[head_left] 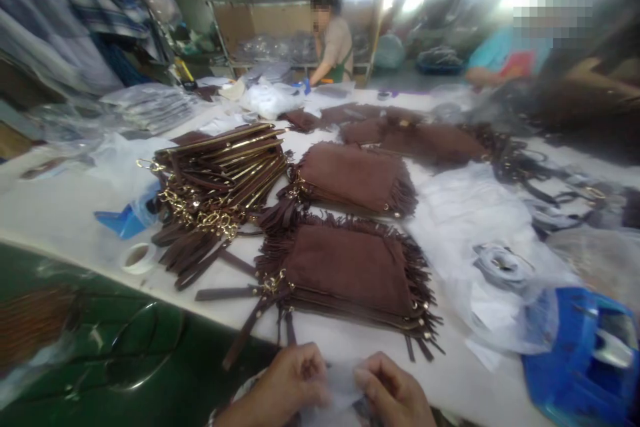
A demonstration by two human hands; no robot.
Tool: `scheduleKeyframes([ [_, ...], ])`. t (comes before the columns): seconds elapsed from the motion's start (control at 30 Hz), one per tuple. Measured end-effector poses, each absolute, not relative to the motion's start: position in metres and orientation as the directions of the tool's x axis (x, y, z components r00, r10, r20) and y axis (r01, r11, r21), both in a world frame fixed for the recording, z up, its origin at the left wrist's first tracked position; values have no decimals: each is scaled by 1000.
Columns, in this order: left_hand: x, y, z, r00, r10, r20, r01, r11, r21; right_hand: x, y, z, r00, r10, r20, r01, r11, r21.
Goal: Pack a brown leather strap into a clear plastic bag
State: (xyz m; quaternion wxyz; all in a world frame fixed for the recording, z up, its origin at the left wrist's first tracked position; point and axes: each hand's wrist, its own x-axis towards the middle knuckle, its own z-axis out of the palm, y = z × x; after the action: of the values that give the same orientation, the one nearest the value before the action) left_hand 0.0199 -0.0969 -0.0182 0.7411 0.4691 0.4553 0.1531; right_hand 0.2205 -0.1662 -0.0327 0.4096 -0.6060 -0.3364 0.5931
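Observation:
At the near edge of the table, my left hand point(295, 380) and my right hand point(393, 390) pinch a thin, translucent plastic bag point(343, 383) between them. Its lower part runs out of the picture. Just beyond my hands lies a stack of brown fringed pouches point(347, 267), with gold clasps and strap ends at its left side. Behind it is a second stack of the same fringed pouches point(355, 177). To the left, a pile of pouches point(225, 167) shows gold zips, clips and hanging wrist straps.
A tape roll point(139, 257) and a blue plastic piece point(120, 220) sit at the left. On the right are white plastic sheets point(445, 227), a grey roll point(503, 265) and a blue container point(575, 353). Beyond the table, one person point(336, 43) works; others are at the right.

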Motion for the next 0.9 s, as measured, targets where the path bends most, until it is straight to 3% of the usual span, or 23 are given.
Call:
scheduleKeyframes([
  [0.13,-16,-101,-19,514,680,-524,227,481,847,194,-147,-26,2,917,-398,144,-394,-908],
  [0.27,-59,-104,-13,537,763,-359,460,92,883,161,-130,-21,-96,929,-356,216,-330,-919],
  [0.33,-77,-105,-14,549,757,-355,517,27,856,145,-126,-22,-164,921,-353,228,-313,-922],
  [0.43,-92,-107,-19,458,757,-466,521,196,831,126,-123,-26,-186,911,-369,304,-304,-903],
  [0.57,-86,-103,-18,431,747,-506,231,451,862,114,-119,-30,-163,891,-423,316,-359,-878],
  [0.67,-76,-97,-13,467,750,-468,110,476,873,111,-115,-29,-152,884,-441,323,-378,-868],
  [0.9,-68,-88,-14,371,809,-456,129,441,888,99,-109,-25,-139,915,-379,391,-301,-870],
])
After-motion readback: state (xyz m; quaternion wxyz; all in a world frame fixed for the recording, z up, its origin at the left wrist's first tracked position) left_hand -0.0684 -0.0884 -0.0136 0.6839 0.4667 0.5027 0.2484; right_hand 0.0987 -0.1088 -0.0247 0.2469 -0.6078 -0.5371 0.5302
